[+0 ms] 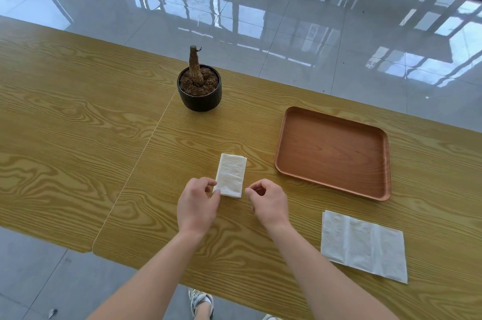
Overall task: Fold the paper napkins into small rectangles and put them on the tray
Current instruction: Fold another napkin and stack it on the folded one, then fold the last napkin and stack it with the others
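a long wooden table (pixel 78 116) with yellow grain stands on a glossy grey tiled floor (pixel 287 19) that mirrors window frames. at 12 o'clock on the table is a small black pot (pixel 199 95) with a bare stump. the brown tray (pixel 332 152) lies at 2 o'clock, with free table all around it, and an unfolded napkin (pixel 363 245) lies flat at 4 o'clock near the near edge. the folded napkin (pixel 230 175), a small rectangle, lies in the centre. the left hand (pixel 197 205) pinches its near left corner, fingers closed on the paper. the right hand (pixel 268 202) is just beside the near right corner, fingers curled together, holding nothing.
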### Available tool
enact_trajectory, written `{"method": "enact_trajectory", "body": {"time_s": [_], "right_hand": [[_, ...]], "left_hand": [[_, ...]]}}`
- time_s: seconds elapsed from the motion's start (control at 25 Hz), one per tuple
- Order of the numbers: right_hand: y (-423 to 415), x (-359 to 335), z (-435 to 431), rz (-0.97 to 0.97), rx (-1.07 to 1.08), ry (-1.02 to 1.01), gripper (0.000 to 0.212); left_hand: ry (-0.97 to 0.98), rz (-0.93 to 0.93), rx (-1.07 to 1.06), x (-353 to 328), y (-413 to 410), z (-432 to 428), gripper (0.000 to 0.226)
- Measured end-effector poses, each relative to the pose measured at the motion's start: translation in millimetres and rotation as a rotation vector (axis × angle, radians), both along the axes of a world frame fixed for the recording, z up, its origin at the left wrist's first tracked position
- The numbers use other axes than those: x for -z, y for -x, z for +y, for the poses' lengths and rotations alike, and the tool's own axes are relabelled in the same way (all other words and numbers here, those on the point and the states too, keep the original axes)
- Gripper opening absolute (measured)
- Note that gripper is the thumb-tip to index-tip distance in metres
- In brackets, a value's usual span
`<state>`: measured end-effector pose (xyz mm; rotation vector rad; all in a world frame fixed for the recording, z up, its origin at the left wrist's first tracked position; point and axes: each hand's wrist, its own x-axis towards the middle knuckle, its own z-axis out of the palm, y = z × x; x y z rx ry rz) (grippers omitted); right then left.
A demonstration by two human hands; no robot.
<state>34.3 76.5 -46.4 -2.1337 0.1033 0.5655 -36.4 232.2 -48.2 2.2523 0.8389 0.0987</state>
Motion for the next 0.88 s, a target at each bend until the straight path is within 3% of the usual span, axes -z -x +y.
{"method": "enact_trajectory", "body": {"time_s": [0.24,0.48,0.64,0.76,0.88], "right_hand": [[19,-15,-92,-0.063,0.062,0.018,0.014],[42,-16,-221,-0.133,0.255,0.139,0.015],[54,-11,-293,-0.207,0.356,0.286,0.01],[65,-5,-325,-0.277,0.121,0.415,0.021],[73,2,-343,-0.321,-0.138,0.491,0.033]], "left_hand": [[-0.027,-0.027,0.171,-12,11,-54,0.005],[0.015,-0.017,0.422,-9,11,-151,0.017],[-0.088,-0.06,0.662,-7,6,-207,0.03],[-0.303,-0.032,0.905,-3,1,-227,0.028],[-0.448,-0.038,1.005,-1,-1,-227,0.01]]}}
